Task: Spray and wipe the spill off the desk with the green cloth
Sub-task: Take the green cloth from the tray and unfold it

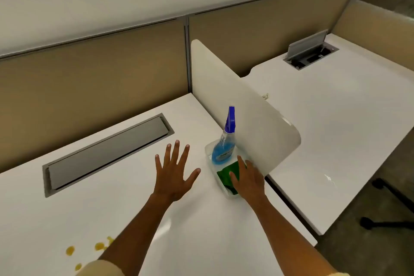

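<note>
**White bench, beige partitioned cubicle**

Yellow spill (98,246) at near-left edge, partly hidden by forearm. Left hand (173,172) spread flat. Right hand (247,178) rests on green cloth (225,176), grip unclear. Spray bottle (225,143) upright in clear tray (209,152) beside divider (242,101).

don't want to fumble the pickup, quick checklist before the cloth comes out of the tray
1. Right hand on the green cloth: ok, fingers rest on it; a closed grip, cannot tell.
2. Cloth free of the spray bottle: ok, the bottle stands upright behind it in the same clear tray.
3. Left hand free: ok, open with fingers spread, holding nothing.
4. Spill located: ok, yellow spots at the desk's near left, unwiped.
5. Room beside the white divider: cannot tell, the hand is close to it.
</note>
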`<action>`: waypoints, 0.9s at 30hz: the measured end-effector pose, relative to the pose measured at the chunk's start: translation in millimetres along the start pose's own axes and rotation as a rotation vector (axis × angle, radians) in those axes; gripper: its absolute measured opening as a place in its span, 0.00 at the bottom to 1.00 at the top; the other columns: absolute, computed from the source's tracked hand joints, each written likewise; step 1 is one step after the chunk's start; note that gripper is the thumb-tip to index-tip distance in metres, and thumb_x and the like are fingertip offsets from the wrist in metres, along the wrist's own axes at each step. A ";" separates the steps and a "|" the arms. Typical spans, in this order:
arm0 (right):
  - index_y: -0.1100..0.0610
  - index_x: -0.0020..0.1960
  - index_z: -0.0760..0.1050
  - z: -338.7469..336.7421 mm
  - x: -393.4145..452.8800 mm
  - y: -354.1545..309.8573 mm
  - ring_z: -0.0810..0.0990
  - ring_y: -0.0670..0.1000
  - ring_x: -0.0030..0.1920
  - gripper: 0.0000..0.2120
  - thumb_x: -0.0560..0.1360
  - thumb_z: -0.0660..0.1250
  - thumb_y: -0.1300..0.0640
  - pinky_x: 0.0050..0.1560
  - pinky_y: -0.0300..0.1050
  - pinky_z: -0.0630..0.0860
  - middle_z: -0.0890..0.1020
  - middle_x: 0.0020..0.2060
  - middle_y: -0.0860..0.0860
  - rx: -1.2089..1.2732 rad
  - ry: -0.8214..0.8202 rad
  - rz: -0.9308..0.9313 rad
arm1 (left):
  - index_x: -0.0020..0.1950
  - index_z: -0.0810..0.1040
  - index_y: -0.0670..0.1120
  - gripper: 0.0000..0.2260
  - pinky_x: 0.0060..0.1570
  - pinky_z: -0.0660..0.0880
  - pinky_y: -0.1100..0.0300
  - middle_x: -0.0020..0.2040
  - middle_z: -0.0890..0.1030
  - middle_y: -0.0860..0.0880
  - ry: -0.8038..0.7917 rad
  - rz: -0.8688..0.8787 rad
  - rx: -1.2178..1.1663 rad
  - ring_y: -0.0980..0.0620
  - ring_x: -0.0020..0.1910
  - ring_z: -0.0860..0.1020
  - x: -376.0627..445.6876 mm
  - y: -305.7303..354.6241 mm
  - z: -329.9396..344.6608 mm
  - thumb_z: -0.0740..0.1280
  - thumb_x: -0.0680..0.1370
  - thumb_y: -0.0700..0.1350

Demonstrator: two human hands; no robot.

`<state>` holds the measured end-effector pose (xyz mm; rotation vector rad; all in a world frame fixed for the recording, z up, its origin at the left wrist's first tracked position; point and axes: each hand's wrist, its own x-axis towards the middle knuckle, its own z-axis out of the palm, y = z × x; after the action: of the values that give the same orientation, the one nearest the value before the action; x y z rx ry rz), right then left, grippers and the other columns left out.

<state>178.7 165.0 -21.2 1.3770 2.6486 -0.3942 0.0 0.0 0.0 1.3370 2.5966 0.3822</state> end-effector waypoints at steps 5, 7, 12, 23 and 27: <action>0.51 0.78 0.51 1.7 9.3 4.7 0.72 0.54 0.68 0.30 0.82 0.60 0.49 0.66 0.48 0.72 0.71 0.70 0.55 0.097 -0.028 0.086 | 0.80 0.42 0.55 0.43 0.74 0.35 0.39 0.81 0.38 0.49 -0.020 0.001 0.024 0.47 0.79 0.36 5.6 -0.5 11.3 0.34 0.70 0.77; 0.53 0.78 0.53 -0.1 10.8 4.0 0.72 0.54 0.68 0.30 0.81 0.63 0.55 0.67 0.48 0.71 0.72 0.69 0.55 0.164 -0.022 0.117 | 0.79 0.38 0.56 0.43 0.74 0.35 0.39 0.80 0.36 0.50 -0.047 -0.004 0.037 0.48 0.78 0.34 5.0 -2.0 12.3 0.32 0.69 0.77; 0.55 0.73 0.62 -10.5 11.2 -1.0 0.73 0.55 0.67 0.26 0.78 0.67 0.61 0.68 0.50 0.72 0.73 0.67 0.56 0.402 0.054 0.138 | 0.78 0.34 0.56 0.44 0.75 0.36 0.39 0.79 0.32 0.50 -0.108 0.011 0.019 0.47 0.79 0.33 -4.1 -1.8 4.1 0.27 0.66 0.76; 0.56 0.63 0.69 -65.3 -15.6 -39.1 0.78 0.51 0.52 0.19 0.75 0.72 0.60 0.54 0.41 0.76 0.79 0.56 0.55 0.752 0.277 0.082 | 0.81 0.42 0.56 0.41 0.76 0.35 0.44 0.80 0.34 0.50 -0.103 0.085 -0.040 0.48 0.80 0.35 -35.5 6.1 -32.5 0.42 0.71 0.73; 0.58 0.62 0.70 -89.7 -35.2 -59.0 0.79 0.54 0.55 0.20 0.74 0.73 0.60 0.56 0.45 0.78 0.79 0.57 0.57 0.828 0.343 0.048 | 0.81 0.47 0.56 0.38 0.77 0.37 0.45 0.80 0.36 0.52 -0.035 0.150 -0.082 0.49 0.80 0.36 -47.7 15.1 -47.8 0.49 0.75 0.70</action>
<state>151.0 130.9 82.9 1.8310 2.8210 -1.4963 25.1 -37.1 52.6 1.5005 2.4322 0.4784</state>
